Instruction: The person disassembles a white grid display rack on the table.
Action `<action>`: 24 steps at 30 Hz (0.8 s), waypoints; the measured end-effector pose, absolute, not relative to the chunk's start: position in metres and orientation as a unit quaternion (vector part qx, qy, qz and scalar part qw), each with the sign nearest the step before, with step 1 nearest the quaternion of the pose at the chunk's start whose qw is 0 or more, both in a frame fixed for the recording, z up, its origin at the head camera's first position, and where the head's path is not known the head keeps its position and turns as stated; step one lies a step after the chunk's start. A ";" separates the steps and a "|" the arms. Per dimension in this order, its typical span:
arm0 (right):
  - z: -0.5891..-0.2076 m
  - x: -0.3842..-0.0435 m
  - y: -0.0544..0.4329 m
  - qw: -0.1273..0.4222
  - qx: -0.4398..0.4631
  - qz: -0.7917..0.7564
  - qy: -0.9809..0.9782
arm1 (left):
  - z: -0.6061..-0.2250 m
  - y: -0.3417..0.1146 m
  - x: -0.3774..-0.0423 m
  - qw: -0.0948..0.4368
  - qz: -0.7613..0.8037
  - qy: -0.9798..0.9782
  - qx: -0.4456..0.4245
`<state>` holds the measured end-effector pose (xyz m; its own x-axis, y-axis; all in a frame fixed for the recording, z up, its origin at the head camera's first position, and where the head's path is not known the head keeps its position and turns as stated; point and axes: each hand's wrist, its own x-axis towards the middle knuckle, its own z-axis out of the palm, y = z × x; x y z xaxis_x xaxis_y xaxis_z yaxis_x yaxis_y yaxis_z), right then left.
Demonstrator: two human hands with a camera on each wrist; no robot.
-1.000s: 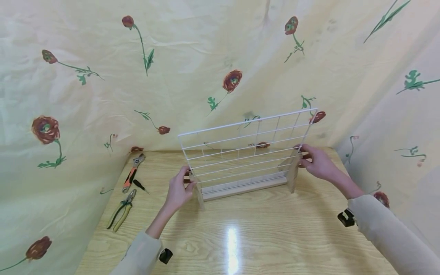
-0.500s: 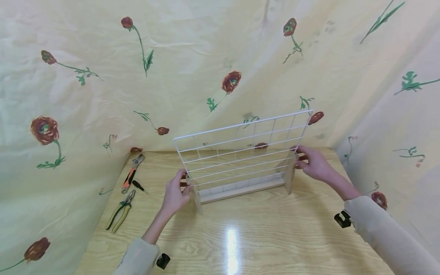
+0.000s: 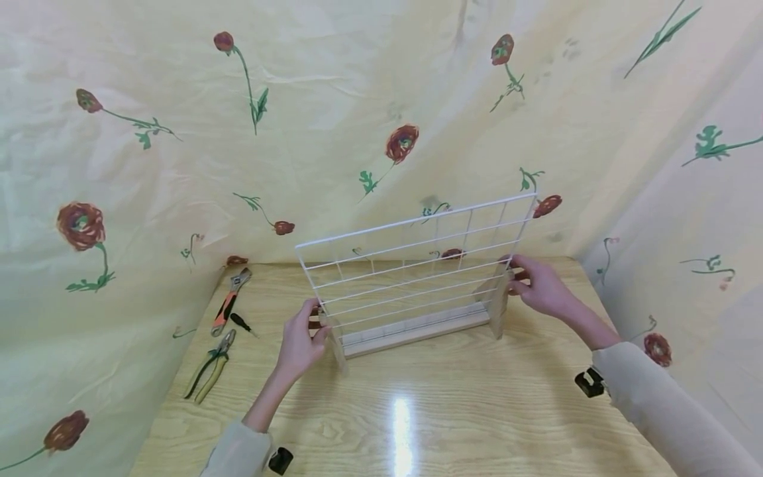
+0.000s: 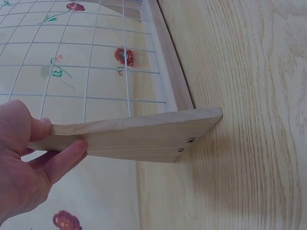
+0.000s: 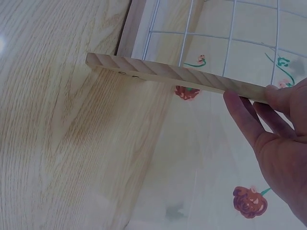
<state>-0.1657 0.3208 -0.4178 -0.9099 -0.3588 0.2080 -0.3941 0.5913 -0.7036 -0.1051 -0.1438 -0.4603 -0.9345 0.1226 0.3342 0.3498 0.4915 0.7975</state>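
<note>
A rack made of a white wire grid (image 3: 416, 220) between two wooden side panels stands on the table, a wooden slat (image 3: 417, 334) joining the panels along the bottom. My left hand (image 3: 301, 342) pinches the upper end of the left side panel (image 4: 139, 136), thumb on one face and fingers on the other. At the opposite end, my right hand (image 3: 541, 286) grips the right side panel (image 5: 163, 72) the same way. Two screw heads (image 4: 190, 140) show low on the left panel's outer face. The grid leans, with its top bar raised.
On the table's left side lie an adjustable wrench (image 3: 231, 301), a small black screwdriver (image 3: 241, 322) and yellow-handled pliers (image 3: 211, 368). A flower-patterned cloth (image 3: 334, 132) covers the wall behind and both sides. The wood-grain table (image 3: 477, 404) extends in front of the rack.
Both hands and the rack between them have shifted slightly left and a little nearer to me. The grip on the side panels stays the same, and the tools have not moved.
</note>
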 end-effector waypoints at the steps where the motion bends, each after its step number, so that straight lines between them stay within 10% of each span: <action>1: -0.418 -0.165 0.320 0.024 0.214 0.399 -0.891 | -0.461 -0.144 -0.104 0.120 -0.483 -0.856 -0.139; 24: -0.423 -0.168 0.305 0.043 0.230 0.403 -0.885 | -0.462 -0.155 -0.088 0.150 -0.471 -0.860 -0.126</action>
